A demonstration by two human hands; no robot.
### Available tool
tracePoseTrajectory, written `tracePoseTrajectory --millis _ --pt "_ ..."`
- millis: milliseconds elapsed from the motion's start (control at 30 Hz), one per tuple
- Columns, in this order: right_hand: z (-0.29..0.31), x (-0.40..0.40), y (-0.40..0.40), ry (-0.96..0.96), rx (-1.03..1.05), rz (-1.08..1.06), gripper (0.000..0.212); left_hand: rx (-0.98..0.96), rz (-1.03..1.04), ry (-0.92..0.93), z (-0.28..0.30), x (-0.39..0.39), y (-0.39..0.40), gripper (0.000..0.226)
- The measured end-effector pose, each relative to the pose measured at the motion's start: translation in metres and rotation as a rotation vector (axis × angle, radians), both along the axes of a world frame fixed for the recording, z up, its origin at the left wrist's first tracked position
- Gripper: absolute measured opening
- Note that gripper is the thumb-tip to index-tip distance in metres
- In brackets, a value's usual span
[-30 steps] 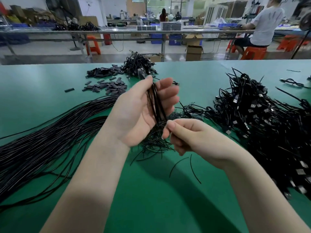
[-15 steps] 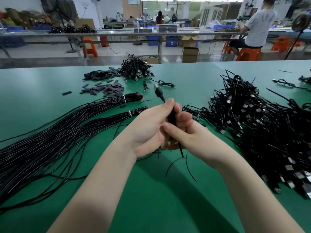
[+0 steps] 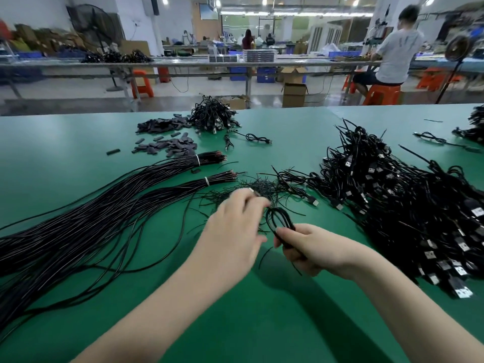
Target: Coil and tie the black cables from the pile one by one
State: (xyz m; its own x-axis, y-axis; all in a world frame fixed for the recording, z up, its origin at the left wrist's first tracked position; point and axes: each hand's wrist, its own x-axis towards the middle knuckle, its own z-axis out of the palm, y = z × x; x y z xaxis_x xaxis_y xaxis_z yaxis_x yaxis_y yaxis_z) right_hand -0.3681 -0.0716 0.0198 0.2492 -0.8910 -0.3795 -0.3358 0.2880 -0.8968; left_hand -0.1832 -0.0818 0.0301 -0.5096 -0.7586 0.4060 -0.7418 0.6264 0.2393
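The right hand squeezes the looped cable so it stays coiled; the left hand, just beside, reaches for thin ties, fingers too blurry to tell.

Black coiled cable in rt hand, loops up; uncoiled pile just right.

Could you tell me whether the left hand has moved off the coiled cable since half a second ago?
Yes. The left hand has let go of the coil and reached forward toward the twist-tie pile; the right hand holds the coil alone.
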Motion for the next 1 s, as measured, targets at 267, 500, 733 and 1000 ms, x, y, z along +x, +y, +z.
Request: tracePoseTrajectory --millis 267,500,733,1000 --pt "0.007 -0.01 0.008 0.049 0.336 0.392 0.033 -0.213 -0.335 -0.382 -0.012 0.009 0.003 0.042" --pt "-0.006 -0.008 0.002 0.138 0.201 0.412 0.033 0.147 -0.077 -0.377 -0.017 -0.004 0.0 0.029" --pt "0.004 -0.022 -0.021 0.254 -0.156 0.048 0.035 -0.082 0.083 -0.321 -0.032 -0.003 -0.018 0.022" --pt "-0.043 0.007 -0.045 0.662 -0.542 -0.143 0.036 0.203 0.368 0.628 -0.066 -0.009 -0.047 0.037"
